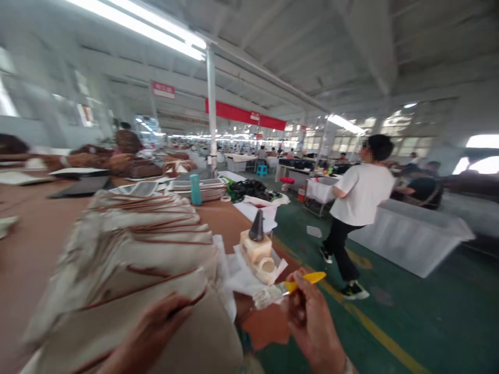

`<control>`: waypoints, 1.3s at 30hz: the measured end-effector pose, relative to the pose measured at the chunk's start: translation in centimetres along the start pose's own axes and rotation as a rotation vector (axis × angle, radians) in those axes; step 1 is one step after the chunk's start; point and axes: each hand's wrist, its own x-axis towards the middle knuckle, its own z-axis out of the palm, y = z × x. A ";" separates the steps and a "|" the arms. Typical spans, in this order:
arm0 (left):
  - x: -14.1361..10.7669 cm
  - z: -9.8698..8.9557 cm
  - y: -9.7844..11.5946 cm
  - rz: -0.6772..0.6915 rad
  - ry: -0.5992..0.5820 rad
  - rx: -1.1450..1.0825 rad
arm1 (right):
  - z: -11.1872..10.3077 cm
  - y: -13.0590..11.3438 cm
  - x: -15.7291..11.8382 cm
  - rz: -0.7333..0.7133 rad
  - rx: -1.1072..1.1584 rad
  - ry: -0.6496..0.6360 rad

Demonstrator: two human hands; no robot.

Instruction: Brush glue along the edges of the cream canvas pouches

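My right hand (307,311) is closed round a paintbrush (306,280) with a yellow handle. Its bristles, coated in something whitish, point left over the table's edge. My left hand (166,317) rests on the nearest of several overlapping beige fabric pieces (163,249) with brown edges, its curled fingers at that piece's edge; they are slightly blurred. Just beyond the brush, a stained pale plastic container (257,246) with a dark cone (257,227) on top sits on white paper (236,270). A round opening faces me at its near end.
The brown table (42,208) carries a teal bottle (195,189) and a heap of black material (253,190). To the right, a person in a white shirt (364,195) is on the green floor (429,311), near a large white bin (409,239). A white post (211,104) stands beyond the table.
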 end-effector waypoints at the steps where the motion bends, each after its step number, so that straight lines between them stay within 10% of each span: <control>1: -1.8 -0.7 0.1 -0.032 -0.023 -0.005 | 0.0 -0.3 -0.4 0.003 0.010 -0.007; 9: -3.8 -0.9 3.8 -0.089 -0.103 -0.127 | 0.9 0.0 -1.7 -0.054 -0.149 -0.143; 31: -6.4 1.1 5.0 0.014 -0.099 -0.341 | 2.5 1.9 -0.1 -0.273 -0.618 -0.327; 39: -8.2 1.7 7.0 0.544 0.210 0.221 | 1.9 -1.2 -0.5 -0.128 -0.410 -0.211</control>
